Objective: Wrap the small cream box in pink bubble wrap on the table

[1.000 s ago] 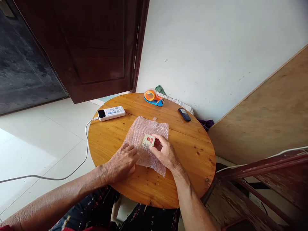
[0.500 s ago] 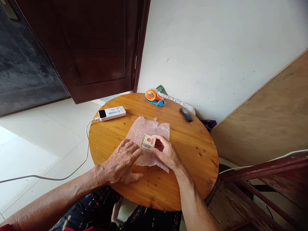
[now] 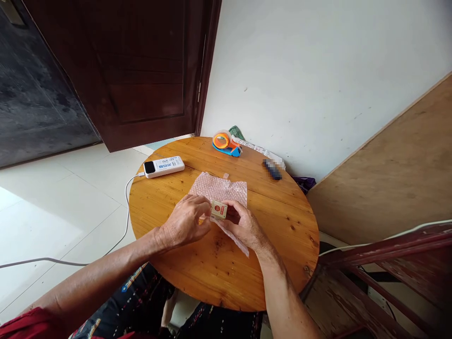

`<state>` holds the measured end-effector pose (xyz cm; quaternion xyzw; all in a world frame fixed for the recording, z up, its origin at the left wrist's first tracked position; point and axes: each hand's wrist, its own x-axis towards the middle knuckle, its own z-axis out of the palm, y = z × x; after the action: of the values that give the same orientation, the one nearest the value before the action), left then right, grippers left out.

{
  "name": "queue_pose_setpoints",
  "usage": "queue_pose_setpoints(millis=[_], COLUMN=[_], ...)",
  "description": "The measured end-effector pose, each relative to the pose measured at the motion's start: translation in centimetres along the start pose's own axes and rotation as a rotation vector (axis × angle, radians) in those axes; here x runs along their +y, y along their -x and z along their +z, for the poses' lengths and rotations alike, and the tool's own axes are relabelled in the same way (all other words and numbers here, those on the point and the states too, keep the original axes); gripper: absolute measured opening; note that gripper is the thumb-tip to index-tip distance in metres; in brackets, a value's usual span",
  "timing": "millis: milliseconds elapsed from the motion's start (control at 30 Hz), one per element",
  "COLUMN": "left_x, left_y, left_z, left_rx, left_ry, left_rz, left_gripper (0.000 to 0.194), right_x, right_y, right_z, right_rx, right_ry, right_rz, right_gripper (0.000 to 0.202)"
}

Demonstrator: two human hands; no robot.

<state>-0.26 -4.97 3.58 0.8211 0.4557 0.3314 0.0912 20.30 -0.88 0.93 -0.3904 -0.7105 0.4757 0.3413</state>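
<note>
Far left: pale tiled floor [image 3: 88, 197], crossed by a thin grey cable [image 3: 126, 207]. Dark red panelled door [image 3: 144, 70] above. Dark red sleeve [image 3: 38, 322] at lower left, the bare left forearm reaching out of it.

Cable plugs into the left end of a white, rounded, oblong device [image 3: 164, 166] with a black panel and blue print, lying near the far left edge of a round, orange-brown wooden table [image 3: 278, 226].

Left hand [image 3: 189, 221] over the table's near middle, back of hand up, fingers bent and close together, thumb below them. Fingertips at the left end of the box; cannot tell whether they pinch the wrap there.

Between the hands: small cream cardboard box [image 3: 219, 210] with a red emblem and red label, over the near part of a clear, pinkish sheet of bubble wrap [image 3: 221, 188]. Far part of the sheet lies spread on the table; a near corner sticks out below the right hand.

Tape dispenser [image 3: 231, 150], orange and blue plastic, stands by the table's far edge, beyond the wrap.

Right hand [image 3: 249, 228]: thumb on the near side, fingers on the far side, pinching the box's right end.

Farther right: small dark oblong object [image 3: 272, 169], pixelated, detail unreadable. Then a tan plywood panel [image 3: 399, 165] against the white wall [image 3: 300, 70].
</note>
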Motion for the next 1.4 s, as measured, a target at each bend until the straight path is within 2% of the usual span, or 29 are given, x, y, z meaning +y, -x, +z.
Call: queue_pose_setpoints(millis=[200, 367, 500, 567, 667, 700, 867, 1100, 1233, 1300, 1400], left_x=[-0.5, -0.9, -1.4, -1.6, -1.8, -1.9, -1.5, -1.0, -1.1, -1.3, -1.6], left_y=[-0.8, -2.0, -3.3, -3.6, -3.8, -3.8, -3.4, -2.8, -3.0, -3.1, -3.3], left_z=[0.6, 0.8, 0.8, 1.0, 1.5, 1.6, 1.2, 0.8, 1.3, 1.5, 1.6], left_rx=[-0.042, -0.097, -0.134, -0.133, -0.138, -0.139, -0.176, -0.252, -0.199, -0.17, -0.181], left_ry=[0.03, 0.178, 0.238, 0.246, 0.266, 0.277, 0.35, 0.381, 0.401, 0.419, 0.421], left_rz=[-0.04, -0.2, -0.302, -0.333, -0.368, -0.373, -0.359, -0.386, -0.386, -0.365, -0.358], left_gripper=[0.005, 0.006, 0.008, 0.011, 0.014, 0.013, 0.004, 0.008, 0.006, 0.007, 0.008], right_x=[-0.1, -1.6, -3.3, -3.6, -3.3, -3.0, -2.4, -2.0, -1.1, -1.3, -3.1], right_y=[0.2, 1.6, 1.7, 0.9, -0.6, -0.9, -0.4, 0.4, 0.1, 0.5, 1.9], right_z=[-0.7, -3.1, -3.2, -2.7, -2.1, -2.0, -1.9, -1.3, -1.4, -1.7, -1.6], right_rx=[-0.039, -0.064, -0.067, 0.02, 0.09, 0.094, 0.104, 0.083, 0.097, 0.158, 0.373], right_ry=[-0.043, -0.059, 0.213, 0.341, 0.381, 0.375, 0.275, 0.172, 0.15, 0.235, 0.51], right_rz=[0.083, 0.074, 0.057, 0.066, 0.083, 0.08, 0.077, 0.127, 0.124, 0.106, -0.049], right_gripper=[0.056, 0.071, 0.087, 0.07, 0.021, 0.013, 0.014, 0.014, 0.017, 0.016, 0.009])
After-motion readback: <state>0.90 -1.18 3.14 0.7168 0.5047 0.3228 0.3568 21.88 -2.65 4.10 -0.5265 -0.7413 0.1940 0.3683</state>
